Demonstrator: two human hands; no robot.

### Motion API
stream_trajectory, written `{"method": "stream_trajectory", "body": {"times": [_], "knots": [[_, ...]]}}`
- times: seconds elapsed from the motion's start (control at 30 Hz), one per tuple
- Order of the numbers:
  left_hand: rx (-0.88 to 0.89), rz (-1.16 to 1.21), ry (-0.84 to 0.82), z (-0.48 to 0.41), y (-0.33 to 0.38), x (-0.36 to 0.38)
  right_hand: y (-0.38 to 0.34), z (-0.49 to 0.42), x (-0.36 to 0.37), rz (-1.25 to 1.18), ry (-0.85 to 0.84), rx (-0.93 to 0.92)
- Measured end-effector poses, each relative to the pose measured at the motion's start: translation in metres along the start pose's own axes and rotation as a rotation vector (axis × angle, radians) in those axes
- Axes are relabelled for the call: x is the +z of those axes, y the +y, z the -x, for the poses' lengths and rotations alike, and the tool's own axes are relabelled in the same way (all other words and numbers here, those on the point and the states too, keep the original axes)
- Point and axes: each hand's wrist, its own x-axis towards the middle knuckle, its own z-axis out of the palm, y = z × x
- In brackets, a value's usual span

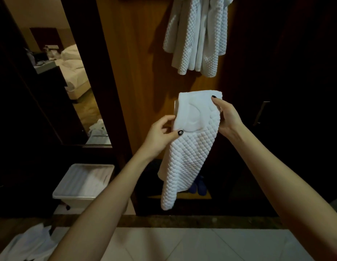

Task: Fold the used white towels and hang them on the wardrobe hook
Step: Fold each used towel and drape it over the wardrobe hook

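Left hand [160, 135] pinched the left edge of a folded white towel [192, 147], with the dark-nailed thumb pressed on the front and the fingers tucked behind. Right hand [228, 117] gripped the towel's upper right edge, its thumb near the top corner and its fingers curled round the back. The towel was held up in the air between both hands, in front of a wooden wardrobe panel [141, 72]. Its smooth upper part was flat and its quilted lower part hung down in a narrow drape. Above it, more white quilted towels [197, 34] hung against the same panel, their tops cut off by the frame edge. A pale plastic bin [84, 183] stood on the floor to the lower left. White cloth [26, 243] lay crumpled on the floor near the bottom left corner. A bed [75, 72] showed far off at the left.
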Motion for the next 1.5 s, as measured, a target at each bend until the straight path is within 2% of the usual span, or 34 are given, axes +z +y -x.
{"method": "stream_trajectory", "body": {"times": [0.13,0.2,0.37,0.47,0.57,0.8,1.07,1.23,1.4,1.5], "knots": [[-0.229,0.182,-0.165,-0.011,-0.010,-0.002,0.001,0.003,0.004,-0.035,0.070,-0.026],[-0.260,0.092,-0.156,-0.015,-0.020,0.007,0.002,-0.001,0.001,-0.034,0.134,-0.098],[-0.234,0.179,-0.139,-0.032,-0.022,0.021,-0.007,-0.003,-0.018,-0.098,0.041,-0.113],[-0.217,0.111,-0.120,-0.052,-0.017,0.020,-0.013,-0.005,-0.032,0.048,0.093,-0.167],[-0.189,0.096,-0.175,-0.077,-0.009,0.014,-0.022,-0.010,-0.044,0.192,0.169,-0.239],[-0.187,-0.030,-0.310,-0.165,0.036,-0.001,-0.079,-0.035,-0.041,0.493,0.202,-0.538],[-0.034,-0.222,-0.426,-0.264,0.122,-0.029,-0.167,-0.076,-0.010,0.644,0.180,-0.840],[0.031,-0.224,-0.367,-0.312,0.155,-0.055,-0.217,-0.106,0.020,0.793,0.147,-0.953],[0.058,-0.270,-0.342,-0.360,0.180,-0.074,-0.255,-0.140,0.055,0.974,0.246,-1.144],[0.122,-0.331,-0.285,-0.390,0.191,-0.083,-0.268,-0.163,0.070,0.987,0.260,-1.233]]}}
